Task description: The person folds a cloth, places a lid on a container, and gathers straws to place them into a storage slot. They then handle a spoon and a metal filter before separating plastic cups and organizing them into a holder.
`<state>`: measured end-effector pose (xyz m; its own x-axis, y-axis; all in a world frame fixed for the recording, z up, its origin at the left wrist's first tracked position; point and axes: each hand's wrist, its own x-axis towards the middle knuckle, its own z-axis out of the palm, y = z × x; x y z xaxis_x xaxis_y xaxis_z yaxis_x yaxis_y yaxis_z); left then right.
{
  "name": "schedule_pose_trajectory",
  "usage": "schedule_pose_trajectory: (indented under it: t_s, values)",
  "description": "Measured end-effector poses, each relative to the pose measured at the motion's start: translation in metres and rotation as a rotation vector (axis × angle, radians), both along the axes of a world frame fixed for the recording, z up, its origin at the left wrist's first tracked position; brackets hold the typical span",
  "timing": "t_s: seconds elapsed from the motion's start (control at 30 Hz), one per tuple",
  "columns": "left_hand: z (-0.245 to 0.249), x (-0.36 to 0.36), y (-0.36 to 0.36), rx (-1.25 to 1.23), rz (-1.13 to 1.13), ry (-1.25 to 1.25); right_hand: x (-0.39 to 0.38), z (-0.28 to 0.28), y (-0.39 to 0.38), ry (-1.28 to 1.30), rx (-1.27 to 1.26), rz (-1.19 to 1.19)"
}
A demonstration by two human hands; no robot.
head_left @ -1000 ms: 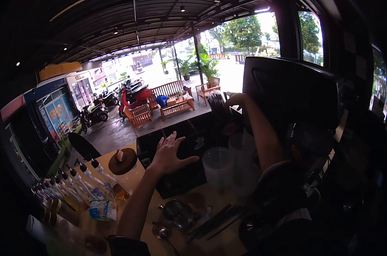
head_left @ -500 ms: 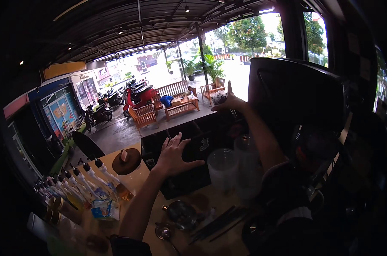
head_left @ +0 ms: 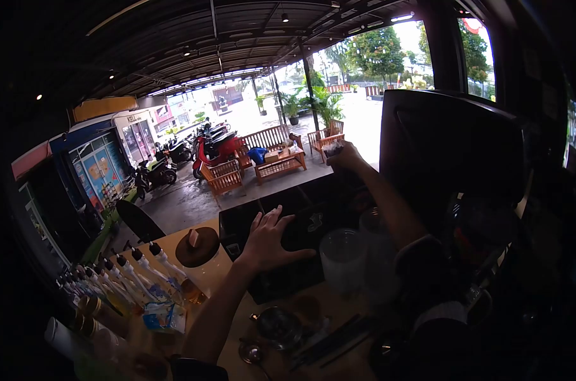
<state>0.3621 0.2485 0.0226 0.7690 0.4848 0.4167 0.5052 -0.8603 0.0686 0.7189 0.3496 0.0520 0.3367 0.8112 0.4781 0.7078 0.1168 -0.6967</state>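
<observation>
My left hand (head_left: 269, 242) is open, its fingers spread over a black compartment box (head_left: 286, 286) with a pale logo on its side. Nothing is in it. At the far back end of the box, my right hand (head_left: 347, 157) is closed around something with a clear, glinting top (head_left: 332, 148); its lower part is hidden by the fingers and the dark. Just right of my left hand stand translucent plastic cups or tubs (head_left: 342, 260), with another clear stack (head_left: 375, 222) beside them.
Pump bottles (head_left: 135, 270) line the counter's left side, near a jar with a brown lid (head_left: 197, 246) and a blue-white packet (head_left: 164, 316). A glass pot (head_left: 279, 327) and a small metal vessel (head_left: 251, 352) sit in front. A dark monitor (head_left: 453, 149) rises at the right.
My right hand, open with fingers apart before, has closed around the clear-topped thing. My left hand stays spread over the box. The view has shifted slightly.
</observation>
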Motion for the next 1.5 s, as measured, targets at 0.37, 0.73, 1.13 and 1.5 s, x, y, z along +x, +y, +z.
schedule_pose_trajectory:
  t_s: [0.37, 0.73, 1.13, 1.5]
  values:
    - [-0.001, -0.001, 0.001, 0.023, 0.005, 0.014, -0.024, 0.014, -0.026, 0.181, 0.373, -0.075]
    - [-0.002, -0.001, 0.002, 0.032, -0.001, 0.012, -0.006, 0.029, -0.026, -0.188, 0.332, -0.04]
    - [-0.007, 0.0, 0.002, 0.067, -0.006, -0.04, -0.052, 0.059, -0.066, -0.737, -0.054, -0.202]
    - [0.006, -0.022, -0.031, 0.122, -0.169, -0.324, -0.207, 0.071, -0.233, -0.924, 0.175, 0.227]
